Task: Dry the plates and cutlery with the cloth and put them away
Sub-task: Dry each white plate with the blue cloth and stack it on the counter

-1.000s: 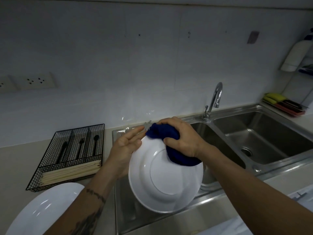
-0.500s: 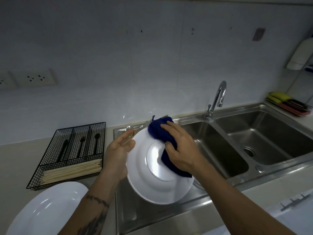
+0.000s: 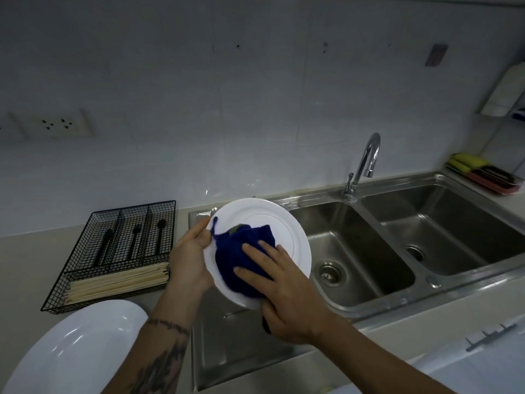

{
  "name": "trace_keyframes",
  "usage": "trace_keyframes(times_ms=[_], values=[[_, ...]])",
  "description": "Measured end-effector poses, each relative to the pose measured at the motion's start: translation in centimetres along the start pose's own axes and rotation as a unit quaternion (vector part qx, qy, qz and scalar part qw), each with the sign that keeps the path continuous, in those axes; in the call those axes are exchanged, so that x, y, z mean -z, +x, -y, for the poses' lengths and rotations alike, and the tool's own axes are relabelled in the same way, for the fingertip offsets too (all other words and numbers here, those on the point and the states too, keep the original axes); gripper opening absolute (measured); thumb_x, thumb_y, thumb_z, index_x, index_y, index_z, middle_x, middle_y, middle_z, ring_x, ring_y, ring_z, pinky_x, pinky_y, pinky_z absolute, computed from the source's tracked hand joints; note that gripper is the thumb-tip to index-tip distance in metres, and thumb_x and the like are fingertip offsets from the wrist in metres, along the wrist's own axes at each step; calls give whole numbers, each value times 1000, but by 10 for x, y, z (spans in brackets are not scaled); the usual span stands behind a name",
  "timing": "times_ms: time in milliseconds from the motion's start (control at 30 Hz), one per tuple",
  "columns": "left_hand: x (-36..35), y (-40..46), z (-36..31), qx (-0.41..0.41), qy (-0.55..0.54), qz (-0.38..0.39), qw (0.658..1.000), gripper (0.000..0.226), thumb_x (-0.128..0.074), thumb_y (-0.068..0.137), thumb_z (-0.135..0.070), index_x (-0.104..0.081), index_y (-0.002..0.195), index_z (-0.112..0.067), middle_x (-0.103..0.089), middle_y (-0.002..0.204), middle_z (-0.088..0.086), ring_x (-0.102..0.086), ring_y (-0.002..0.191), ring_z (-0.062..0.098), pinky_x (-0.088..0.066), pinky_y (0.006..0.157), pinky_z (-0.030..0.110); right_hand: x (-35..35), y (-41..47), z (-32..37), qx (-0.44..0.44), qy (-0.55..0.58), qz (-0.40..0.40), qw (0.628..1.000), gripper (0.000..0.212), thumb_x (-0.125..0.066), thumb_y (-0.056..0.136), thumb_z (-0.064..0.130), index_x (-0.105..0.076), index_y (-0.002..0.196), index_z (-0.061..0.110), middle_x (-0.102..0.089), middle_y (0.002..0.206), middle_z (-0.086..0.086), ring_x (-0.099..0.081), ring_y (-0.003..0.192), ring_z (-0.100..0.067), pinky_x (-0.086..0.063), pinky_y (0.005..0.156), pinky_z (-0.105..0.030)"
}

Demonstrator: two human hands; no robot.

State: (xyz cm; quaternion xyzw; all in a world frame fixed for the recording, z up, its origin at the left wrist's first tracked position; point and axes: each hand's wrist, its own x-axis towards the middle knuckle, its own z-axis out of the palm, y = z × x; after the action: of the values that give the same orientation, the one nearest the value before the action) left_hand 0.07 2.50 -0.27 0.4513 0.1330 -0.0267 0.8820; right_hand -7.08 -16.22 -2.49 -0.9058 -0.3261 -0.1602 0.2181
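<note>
At 7 o'clock, nearest the camera, a second white plate (image 3: 71,354) lies flat on the counter (image 3: 22,280). At centre, the left hand (image 3: 190,260) grasps the left rim of a white plate (image 3: 284,228), thumb over the edge. The plate is held tilted above the draining board (image 3: 235,345) of the steel sink (image 3: 369,280), with its base ring facing the camera. The right hand (image 3: 287,297) presses a dark blue cloth (image 3: 241,260) against the plate with fingers extended flat; the thumb appears to wrap beneath the lower rim. At 9 o'clock, a black wire cutlery tray (image 3: 113,251) holds black utensils (image 3: 136,240) in its rear compartments and pale chopsticks (image 3: 119,282) in the front one. At 2 o'clock, a chrome faucet (image 3: 363,163) stands behind the basins. Beyond it, sponges (image 3: 466,162) rest in a red holder (image 3: 494,183).
</note>
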Motion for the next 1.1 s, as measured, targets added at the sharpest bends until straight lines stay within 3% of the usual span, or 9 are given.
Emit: trace_keyframes(times_ms=[167, 267, 333, 433, 567, 700, 833, 933, 1100], values=[[5, 5, -4, 1, 12, -50, 999, 41, -44, 95, 3, -63, 129, -12, -63, 129, 16, -63, 112, 36, -48, 97, 53, 3, -1, -40, -156, 64, -92, 981, 63, -37, 77, 20, -56, 136, 16, -39, 152, -6, -36, 140, -26, -30, 115, -48], [0, 3, -4, 17, 15, -35, 999, 38, -43, 97, 2, -63, 127, -11, -68, 117, 11, -65, 95, 27, -54, 83, 41, 20, 23, -48, -256, 88, -97, 958, 64, -35, 80, 22, -50, 142, 18, -36, 154, -2, -34, 140, -21, -31, 115, -43], [-8, 2, -4, 28, 19, -26, 999, 39, -42, 97, 2, -61, 129, -11, -67, 110, 10, -64, 92, 28, -53, 75, 38, 27, 43, -37, -245, 58, -68, 965, 65, -36, 80, 22, -47, 143, 18, -34, 155, -4, -31, 140, -24, -24, 118, -40], [-19, 5, -4, 32, 5, -7, 999, 42, -43, 96, 2, -58, 134, -10, -65, 123, 16, -63, 109, 35, -55, 84, 42, 24, 63, -11, -154, 23, -38, 987, 62, -37, 79, 23, -51, 140, 17, -36, 154, -8, -30, 141, -31, -19, 119, -44], [-16, 7, -18, 39, -23, -13, 999, 44, -43, 95, 4, -58, 133, -13, -65, 125, 17, -66, 102, 33, -59, 73, 43, 5, 48, 6, -37, 0, -8, 999, 59, -37, 79, 24, -58, 134, 22, -37, 154, -5, -27, 143, -32, -21, 117, -52], [-7, 9, -32, 30, -38, -52, 997, 32, -41, 99, 0, -65, 115, -14, -67, 105, 11, -65, 89, 29, -54, 72, 43, 3, 26, -8, -27, 43, -44, 998, 54, -40, 79, 18, -65, 127, 21, -38, 154, -2, -25, 146, -27, -23, 118, -51], [-2, 8, -41, 19, -24, -45, 999, 41, -44, 99, 1, -53, 136, -13, -63, 123, 9, -62, 107, 30, -52, 87, 46, 6, 22, -29, -111, 111, -143, 977, 56, -39, 76, 16, -67, 124, 18, -41, 152, -1, -35, 141, -23, -30, 116, -43], [-2, 1, -43, 25, -8, -16, 1000, 40, -46, 98, 2, -56, 133, -14, -67, 117, 8, -65, 101, 25, -52, 90, 45, 17, 31, -38, -226, 180, -203, 936, 57, -38, 75, 17, -65, 125, 20, -43, 150, 3, -42, 134, -14, -35, 113, -32], [-15, -10, -32, 36, 35, 29, 998, 31, -48, 97, 2, -64, 115, -17, -65, 120, 7, -64, 97, 22, -56, 82, 38, 48, 67, -33, -293, 168, -158, 928, 58, -38, 82, 14, -55, 137, 19, -38, 153, 2, -38, 135, -14, -24, 113, -24]])
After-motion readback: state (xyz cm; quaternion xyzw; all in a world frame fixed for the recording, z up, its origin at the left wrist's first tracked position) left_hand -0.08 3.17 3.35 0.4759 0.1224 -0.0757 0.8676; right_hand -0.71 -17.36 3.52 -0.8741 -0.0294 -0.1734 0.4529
